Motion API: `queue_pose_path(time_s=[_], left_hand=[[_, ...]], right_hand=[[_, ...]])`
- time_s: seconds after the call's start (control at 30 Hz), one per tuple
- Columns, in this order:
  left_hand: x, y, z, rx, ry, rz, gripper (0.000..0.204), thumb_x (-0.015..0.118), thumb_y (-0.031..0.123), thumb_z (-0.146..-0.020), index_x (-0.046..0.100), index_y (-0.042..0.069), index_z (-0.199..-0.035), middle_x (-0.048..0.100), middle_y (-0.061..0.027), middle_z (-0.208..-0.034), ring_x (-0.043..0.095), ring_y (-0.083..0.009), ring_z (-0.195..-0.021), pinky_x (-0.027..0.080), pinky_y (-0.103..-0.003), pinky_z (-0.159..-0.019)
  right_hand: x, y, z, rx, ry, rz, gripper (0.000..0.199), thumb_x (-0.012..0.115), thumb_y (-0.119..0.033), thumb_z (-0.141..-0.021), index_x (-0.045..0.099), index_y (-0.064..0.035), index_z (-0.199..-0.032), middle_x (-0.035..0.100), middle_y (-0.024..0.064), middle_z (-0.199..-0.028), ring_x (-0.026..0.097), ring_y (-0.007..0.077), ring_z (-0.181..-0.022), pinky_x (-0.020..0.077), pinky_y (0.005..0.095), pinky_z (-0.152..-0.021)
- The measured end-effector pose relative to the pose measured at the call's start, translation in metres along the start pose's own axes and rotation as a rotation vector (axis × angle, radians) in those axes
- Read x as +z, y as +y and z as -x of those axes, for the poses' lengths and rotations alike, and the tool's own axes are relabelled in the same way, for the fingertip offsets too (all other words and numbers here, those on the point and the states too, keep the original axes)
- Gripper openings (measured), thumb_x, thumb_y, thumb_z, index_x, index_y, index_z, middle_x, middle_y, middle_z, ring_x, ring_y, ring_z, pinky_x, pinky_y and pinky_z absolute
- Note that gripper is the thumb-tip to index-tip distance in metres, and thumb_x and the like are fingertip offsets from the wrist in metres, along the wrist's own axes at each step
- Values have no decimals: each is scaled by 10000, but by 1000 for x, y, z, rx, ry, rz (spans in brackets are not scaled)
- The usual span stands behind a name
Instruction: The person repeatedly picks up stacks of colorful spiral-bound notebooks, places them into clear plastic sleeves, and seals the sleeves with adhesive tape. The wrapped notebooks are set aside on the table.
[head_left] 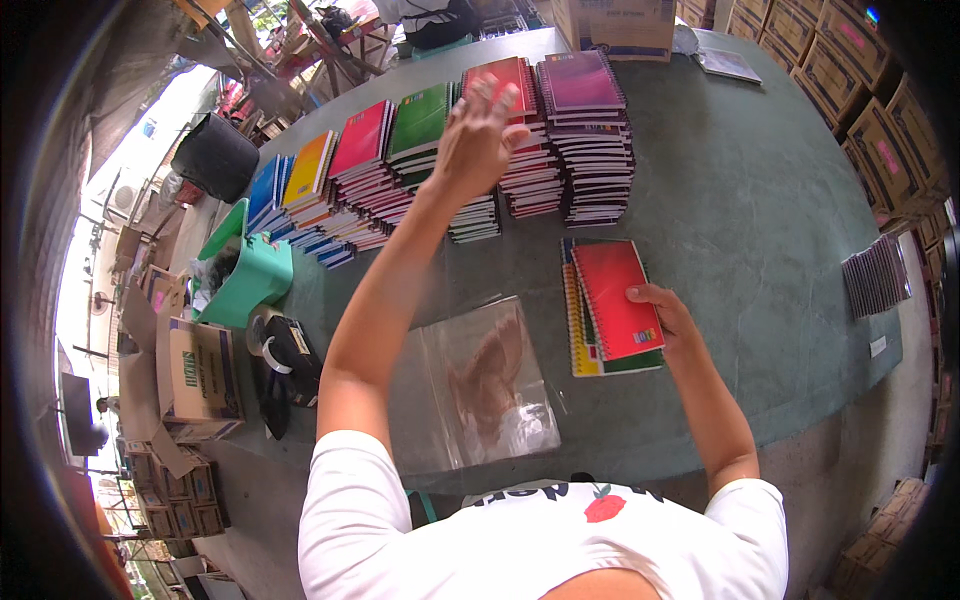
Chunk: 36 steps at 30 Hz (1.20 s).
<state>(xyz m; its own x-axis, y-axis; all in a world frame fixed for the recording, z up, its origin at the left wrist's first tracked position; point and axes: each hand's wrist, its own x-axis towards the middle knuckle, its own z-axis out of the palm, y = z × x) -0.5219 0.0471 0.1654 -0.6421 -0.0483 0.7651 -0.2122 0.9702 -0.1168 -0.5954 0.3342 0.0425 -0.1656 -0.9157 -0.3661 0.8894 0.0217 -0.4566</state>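
Observation:
My right hand [668, 315] grips a small bunch of spiral notebooks, its thumb lying over the red notebook [615, 300] on top. Yellow and green edges of other notebooks fan out beneath it. Over the stack of red spiral notebooks [530, 180] hovers my left hand [478, 140], fingers stretched out and slightly blurred; whether it touches the top cover I cannot tell. To its right rises a stack of purple notebooks [585, 85]. Leftward stand green notebooks [418, 118], pinkish-red notebooks [360, 137], yellow notebooks [308, 170] and blue notebooks [264, 190]. Clear plastic bags [425, 385] lie in front of me.
A green bin [268, 275], a black tape dispenser [292, 360] and an open carton [205, 370] line the left side. At the table's right edge sits a dark notebook stack [875, 278]. Cartons [860, 60] are piled beyond; another carton [625, 30] stands at the far edge.

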Motion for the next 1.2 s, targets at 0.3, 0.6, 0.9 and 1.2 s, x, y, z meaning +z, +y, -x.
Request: queue_pose_path(time_s=[0.3,0.6,0.9,1.2], left_hand=[[-13,-22,-11,-22,-195,-87,133,581,92,-777,602,28,-892,645,-108,-926,599,-266,-842,490,-378,-765],[-69,46,77,442,-663,832,256,591,-30,-647,641,62,-881,635,-102,-954,562,-272,-996,422,-352,-905],[-50,-99,40,-110,-367,30,172,583,80,-823,615,37,-987,651,-151,-958,622,-275,-941,493,-359,-797],[-70,49,61,484,-755,1090,391,493,-160,-601,619,17,-926,624,-124,-1013,569,-260,-1015,456,-359,-880]], right_hand=[[30,10,-12,43,58,198,403,655,-136,-763,532,36,-1106,627,163,-1027,643,239,-890,533,374,-806],[43,44,-12,-54,-198,-50,406,578,-163,-816,505,31,-1166,608,174,-1077,616,269,-972,513,399,-851],[58,63,-22,-98,-26,-78,391,583,-127,-805,507,83,-1126,612,203,-1047,643,274,-896,535,383,-807],[49,65,-1,-146,-239,-227,444,617,-194,-801,491,40,-1157,617,191,-1031,655,270,-853,561,380,-755]])
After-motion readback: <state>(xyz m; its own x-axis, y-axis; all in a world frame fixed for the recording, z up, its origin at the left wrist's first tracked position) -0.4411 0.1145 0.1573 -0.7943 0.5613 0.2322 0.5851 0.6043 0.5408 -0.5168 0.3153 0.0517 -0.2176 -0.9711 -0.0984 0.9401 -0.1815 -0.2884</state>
